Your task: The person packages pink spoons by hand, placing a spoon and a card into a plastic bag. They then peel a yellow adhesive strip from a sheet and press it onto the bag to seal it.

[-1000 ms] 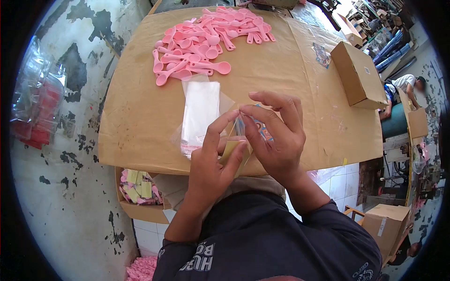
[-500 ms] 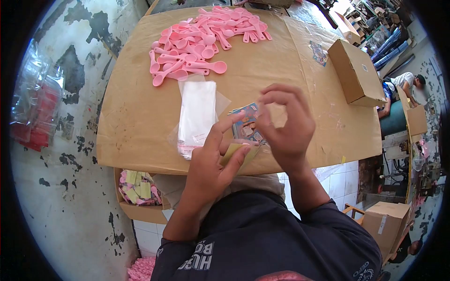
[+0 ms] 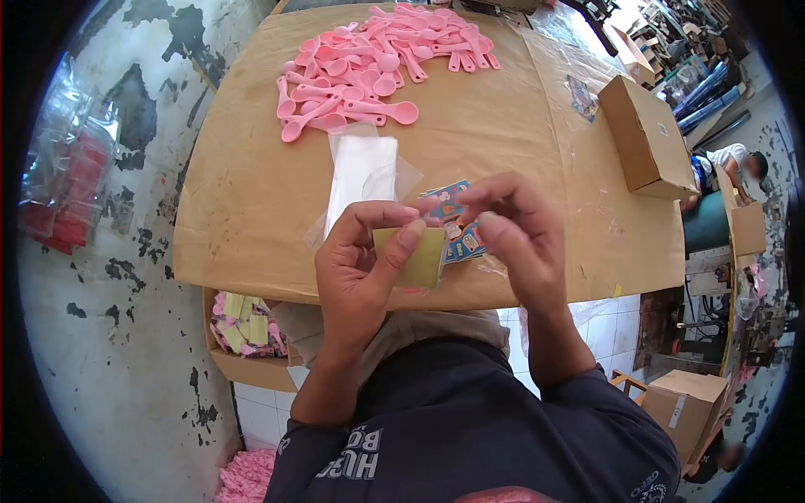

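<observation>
My left hand [image 3: 356,264] pinches a plain yellowish card [image 3: 419,258] between thumb and fingers, just over the table's near edge. What looks like clear plastic shows around the card's edge. My right hand [image 3: 524,239] is raised just right of it, fingers bent and thumb apart, slightly smeared by motion; nothing shows between them. Behind the hands lies a small stack of printed blue cards [image 3: 464,243], partly hidden by the fingers. Left of that sits a pile of clear plastic bags [image 3: 360,172]. Pink measuring spoons [image 3: 369,71] are heaped at the table's far side.
A closed cardboard box [image 3: 641,138] stands on the table's right, near a loose printed piece [image 3: 581,97]. Below the left edge, an open carton [image 3: 251,362] holds packed spoons and cards. Plastic bags [image 3: 71,176] hang on the left wall. Another person [image 3: 734,163] works far right.
My left hand has turned the card so its plain face shows more fully. My right hand has come lower, its thumb and fingers now further apart. The view has shifted slightly.
</observation>
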